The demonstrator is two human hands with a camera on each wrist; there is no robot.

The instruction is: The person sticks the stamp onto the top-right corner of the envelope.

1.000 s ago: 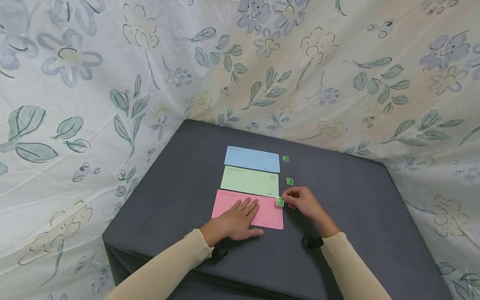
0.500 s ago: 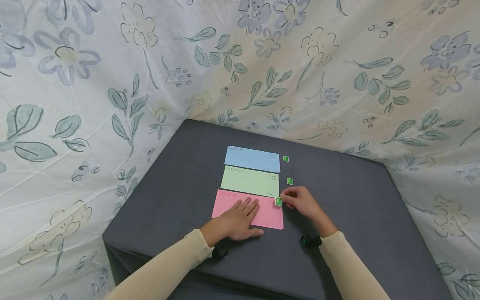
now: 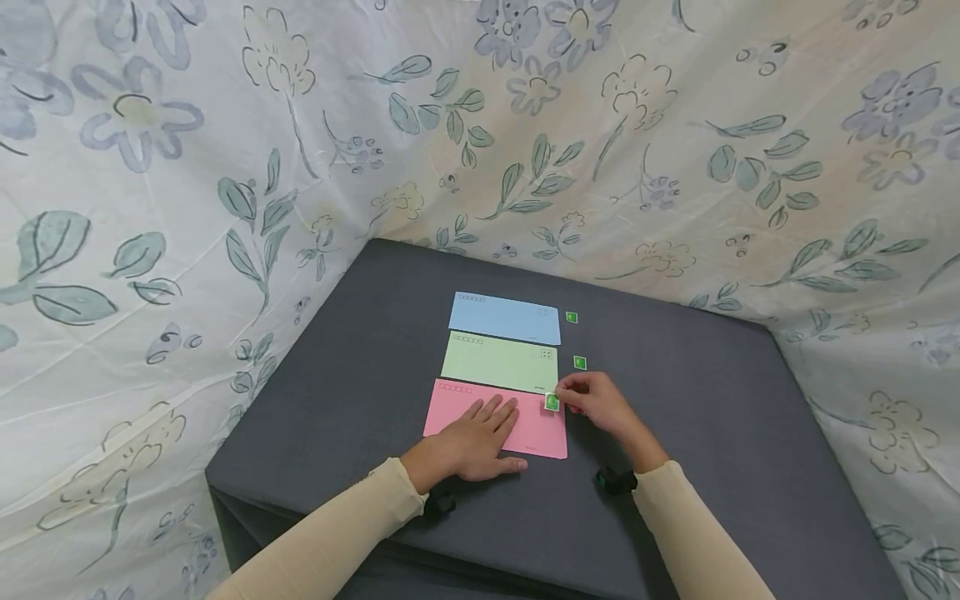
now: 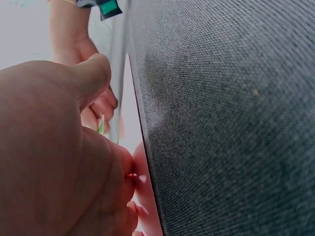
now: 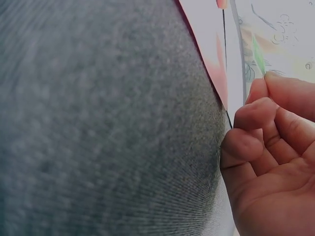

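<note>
A pink envelope (image 3: 536, 432) lies nearest the person, under the spread left hand (image 3: 480, 442), whose straight fingers rest on it. The right hand (image 3: 596, 402) pinches a small green stamp (image 3: 552, 402) with a white border between thumb and forefinger. In the head view the stamp overlaps the envelope's upper right corner. Seen nearly edge-on in the right wrist view, the stamp (image 5: 258, 55) stands up from the fingertips above the envelope (image 5: 214, 64). The left wrist view has the left hand (image 4: 69, 147) close by, with the right hand (image 4: 83, 64) beyond it.
A green envelope (image 3: 495, 362) and a blue envelope (image 3: 502, 318) lie in a column behind the pink one. To their right are two more stamps, one nearer (image 3: 580, 362) and one farther (image 3: 572, 317). Floral curtains (image 3: 480, 167) surround the dark cloth-covered table (image 3: 720, 433).
The right hand has moved slightly left with the stamp, from the pink envelope's right edge to over its upper right corner. The left hand has stayed in place.
</note>
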